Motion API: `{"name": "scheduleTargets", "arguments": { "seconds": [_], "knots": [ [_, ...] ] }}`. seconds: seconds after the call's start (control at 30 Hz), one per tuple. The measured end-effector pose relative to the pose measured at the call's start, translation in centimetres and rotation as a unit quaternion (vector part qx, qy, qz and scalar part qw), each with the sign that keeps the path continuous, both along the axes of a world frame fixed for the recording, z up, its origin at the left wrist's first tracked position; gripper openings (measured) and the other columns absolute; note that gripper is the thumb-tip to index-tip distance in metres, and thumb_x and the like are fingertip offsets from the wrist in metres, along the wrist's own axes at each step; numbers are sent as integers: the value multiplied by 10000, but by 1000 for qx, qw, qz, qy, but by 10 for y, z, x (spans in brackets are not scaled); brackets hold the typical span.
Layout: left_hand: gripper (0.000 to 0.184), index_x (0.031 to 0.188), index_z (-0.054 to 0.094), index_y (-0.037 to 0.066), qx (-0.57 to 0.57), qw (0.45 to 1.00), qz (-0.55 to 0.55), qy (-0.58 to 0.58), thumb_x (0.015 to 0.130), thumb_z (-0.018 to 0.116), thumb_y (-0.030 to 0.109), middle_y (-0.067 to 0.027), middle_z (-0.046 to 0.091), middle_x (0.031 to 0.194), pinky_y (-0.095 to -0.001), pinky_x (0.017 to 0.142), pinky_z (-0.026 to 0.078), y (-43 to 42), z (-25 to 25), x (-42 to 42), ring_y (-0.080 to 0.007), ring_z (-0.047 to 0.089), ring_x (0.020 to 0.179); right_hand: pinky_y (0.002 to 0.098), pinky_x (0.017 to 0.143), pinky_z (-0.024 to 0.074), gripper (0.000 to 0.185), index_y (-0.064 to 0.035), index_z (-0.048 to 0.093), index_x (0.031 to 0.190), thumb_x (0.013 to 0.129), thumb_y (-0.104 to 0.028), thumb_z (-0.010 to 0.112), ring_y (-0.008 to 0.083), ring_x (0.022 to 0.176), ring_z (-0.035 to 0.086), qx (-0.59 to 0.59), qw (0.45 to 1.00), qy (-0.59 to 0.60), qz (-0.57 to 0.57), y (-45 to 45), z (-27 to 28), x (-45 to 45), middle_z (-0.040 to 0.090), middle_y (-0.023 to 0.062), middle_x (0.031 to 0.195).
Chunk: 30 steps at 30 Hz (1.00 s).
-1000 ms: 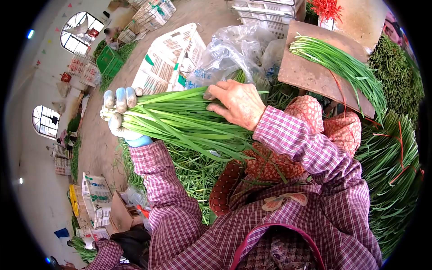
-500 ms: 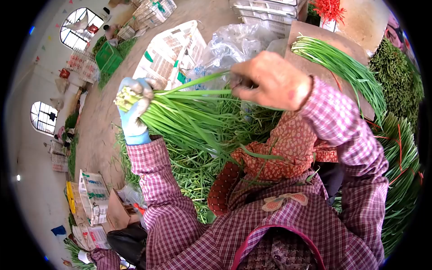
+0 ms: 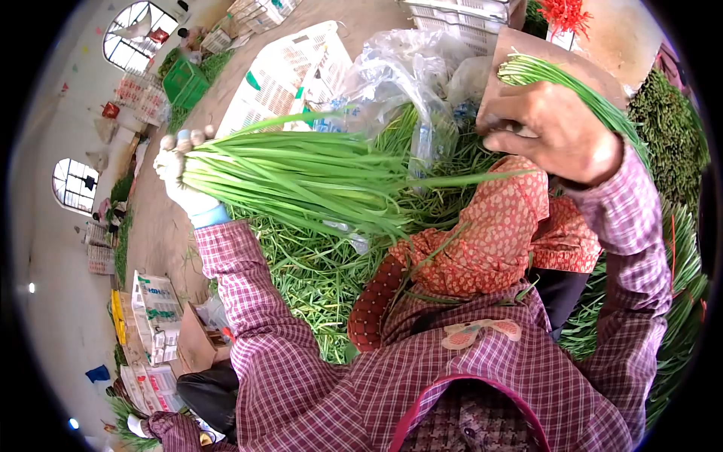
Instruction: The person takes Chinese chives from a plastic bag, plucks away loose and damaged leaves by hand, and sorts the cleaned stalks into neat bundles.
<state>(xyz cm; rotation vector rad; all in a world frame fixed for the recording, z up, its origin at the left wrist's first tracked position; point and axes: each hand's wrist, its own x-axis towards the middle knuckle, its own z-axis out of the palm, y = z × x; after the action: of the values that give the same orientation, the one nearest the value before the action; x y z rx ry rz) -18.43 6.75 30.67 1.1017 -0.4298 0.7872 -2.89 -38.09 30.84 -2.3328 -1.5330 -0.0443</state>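
Observation:
My left hand (image 3: 184, 169), in a pale glove with a blue cuff, is closed around the stem end of a bunch of garlic chives (image 3: 301, 177). The long green leaves fan out to the right, and one stray leaf reaches farther than the others. My bare right hand (image 3: 553, 128) is raised at the right, apart from the bunch, with its fingers curled in; whether anything is between them is hidden. Behind it, another bundle of chives (image 3: 561, 79) lies on a brown board (image 3: 501, 56). Loose leaves (image 3: 316, 279) are heaped below the held bunch.
Clear plastic bags (image 3: 407, 68) lie beyond the leaf heap, beside a white plastic crate (image 3: 282, 75). Red ties (image 3: 565, 15) are at the top right. More bundled greens (image 3: 681, 264) lie along my right side. A green crate (image 3: 184, 83) stands far left.
My right hand has moved right and away from the leaves it was at. My left hand has shifted left with the bunch, whose leaves now spread out flatter.

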Motion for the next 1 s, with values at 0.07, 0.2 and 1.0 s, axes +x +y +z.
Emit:
{"name": "scheduleTargets", "arguments": {
  "seconds": [0.07, 0.2, 1.0],
  "knots": [
    [178, 950, 581, 113, -27, 999, 20, -28, 785, 645, 127, -28, 567, 821, -457, 917, 440, -2, 5, -2, -206, 555, 831, 352, 658, 532, 126, -54, 672, 885, 844, -169, 642, 243, 670, 660, 103, 994, -17, 26, 14, -13, -8, 675, 137, 762],
    [185, 966, 597, 102, -54, 996, 40, -55, 795, 636, 160, -23, 571, 814, -447, 907, 459, -8, 9, -1, -200, 559, 813, 358, 635, 545, 98, -25, 645, 825, 832, -121, 626, 249, 654, 664, 272, 952, 101, 94, 50, -35, -40, 679, 129, 766],
    [182, 972, 557, 90, -13, 999, 37, -30, 810, 626, 138, -27, 540, 813, -469, 980, 398, -50, 23, 7, -215, 541, 868, 424, 567, 503, 158, -75, 588, 807, 807, -224, 642, 299, 647, 623, 274, 962, 10, -6, 117, -64, -76, 597, 74, 725]
  ]
}}
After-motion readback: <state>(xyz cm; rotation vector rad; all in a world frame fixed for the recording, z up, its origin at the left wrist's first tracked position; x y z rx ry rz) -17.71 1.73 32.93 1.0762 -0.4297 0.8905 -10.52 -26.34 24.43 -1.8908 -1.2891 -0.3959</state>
